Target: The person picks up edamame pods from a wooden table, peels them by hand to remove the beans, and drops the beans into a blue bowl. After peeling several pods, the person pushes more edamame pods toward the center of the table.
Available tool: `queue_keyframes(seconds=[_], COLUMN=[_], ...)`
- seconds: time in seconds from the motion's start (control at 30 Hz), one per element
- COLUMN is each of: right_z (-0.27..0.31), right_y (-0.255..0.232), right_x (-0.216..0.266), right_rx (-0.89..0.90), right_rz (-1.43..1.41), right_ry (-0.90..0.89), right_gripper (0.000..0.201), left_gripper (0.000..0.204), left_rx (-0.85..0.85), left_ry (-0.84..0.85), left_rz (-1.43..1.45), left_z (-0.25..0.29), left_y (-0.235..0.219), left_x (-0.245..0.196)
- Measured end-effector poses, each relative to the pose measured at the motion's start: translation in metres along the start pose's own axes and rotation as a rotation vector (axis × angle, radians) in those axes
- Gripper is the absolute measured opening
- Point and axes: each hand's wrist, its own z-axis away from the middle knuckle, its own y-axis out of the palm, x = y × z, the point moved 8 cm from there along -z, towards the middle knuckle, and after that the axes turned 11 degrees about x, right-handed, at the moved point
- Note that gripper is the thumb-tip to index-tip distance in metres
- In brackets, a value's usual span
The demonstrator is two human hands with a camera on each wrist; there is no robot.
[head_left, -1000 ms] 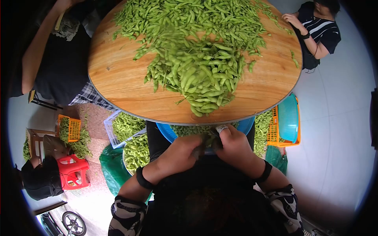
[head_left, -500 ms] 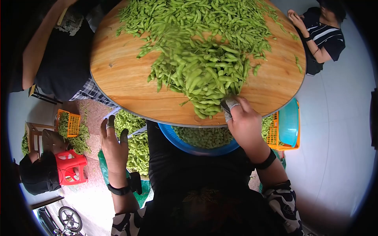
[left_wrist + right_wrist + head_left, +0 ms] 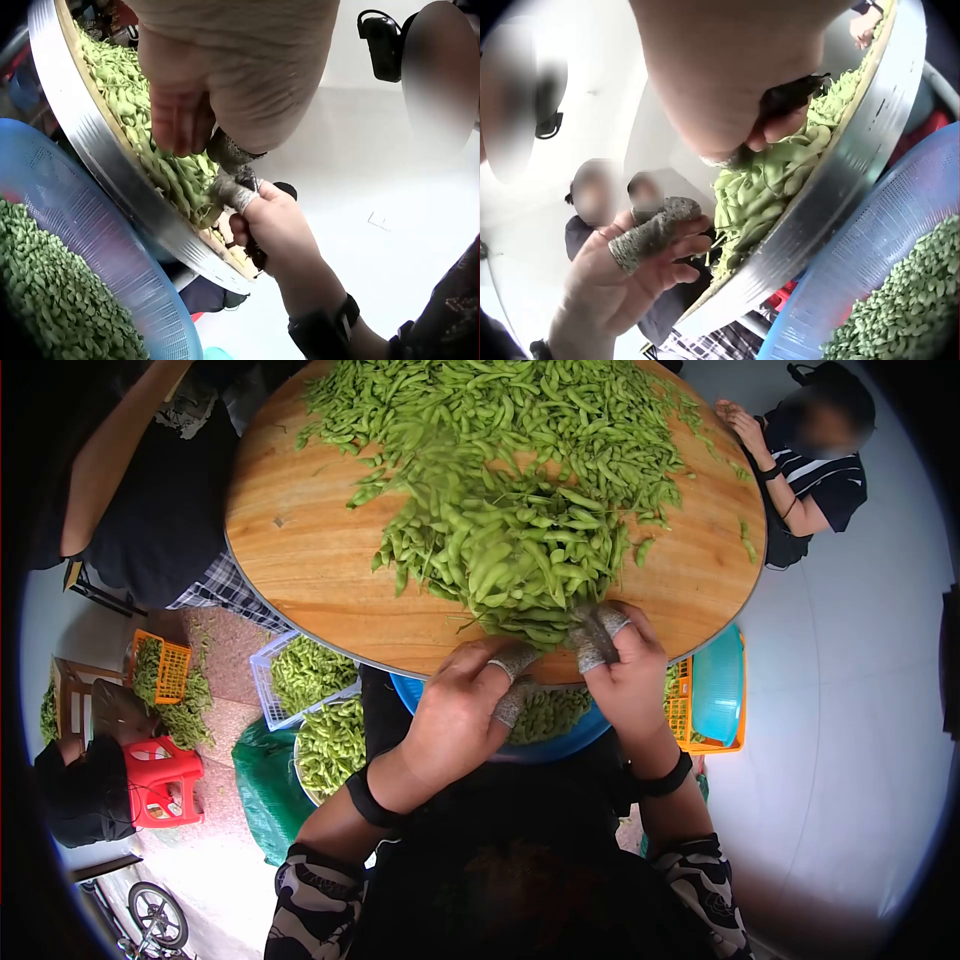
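Green bean pods (image 3: pixel 545 550) lie heaped on a round wooden table (image 3: pixel 330 590), piled closest to its near edge. My right hand (image 3: pixel 630 670) is at this pile, its grey-covered fingertips right against the pods. In the right wrist view a dark thing (image 3: pixel 791 96) shows under its curled fingers; I cannot tell what it is. My left hand (image 3: pixel 455 705) is beside it at the table edge, thumb and a finger in grey covers. In the right wrist view this left hand (image 3: pixel 634 277) has loosely bent fingers with nothing visible between them.
Below the edge sits a blue basket (image 3: pixel 405 695) of shelled beans (image 3: pixel 550 715). Left of it are a pale crate (image 3: pixel 262 670) of pods and a green sack (image 3: pixel 265 790). An orange crate (image 3: pixel 680 715) stands right. People sit at both sides, near a red stool (image 3: pixel 160 780).
The hands were together over the basket, then parted, the right going up to the pile and the left out to the side. Now the left is back beside the right at the table edge.
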Motion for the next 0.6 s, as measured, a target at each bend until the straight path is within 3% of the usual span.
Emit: queue_keyframes(seconds=[0.03, 0.13, 0.23, 0.37, 0.53, 0.6], right_z=[-0.001, 0.004, 0.006, 0.007, 0.006, -0.003], right_y=[0.0, 0.012, 0.008, -0.002, 0.001, -0.002], right_x=[-0.004, -0.045, -0.058, -0.061, -0.061, -0.046], right_rx=[0.001, 0.035, -0.009, -0.073, 0.048, 0.062], right_rz=[0.002, -0.515, -0.699, -0.733, -0.855, -0.848], right_ry=[-0.004, 0.263, 0.392, 0.362, 0.447, 0.194], right_gripper=[0.025, 0.026, 0.023, 0.025, 0.023, 0.022], left_gripper=[0.039, 0.038, 0.036, 0.037, 0.035, 0.026], left_rx=[0.005, 0.033, -0.003, -0.038, 0.034, 0.073], left_ry=[-0.011, -0.047, -0.001, -0.025, -0.082, -0.073], left_rz=[0.023, -0.051, -0.045, 0.043, 0.103, 0.116], left_z=[-0.002, -0.007, -0.013, -0.024, -0.063, -0.074], left_y=[0.003, 0.015, 0.014, 0.014, 0.024, 0.023], left_x=[0.002, 0.007, -0.004, -0.005, -0.005, -0.009])
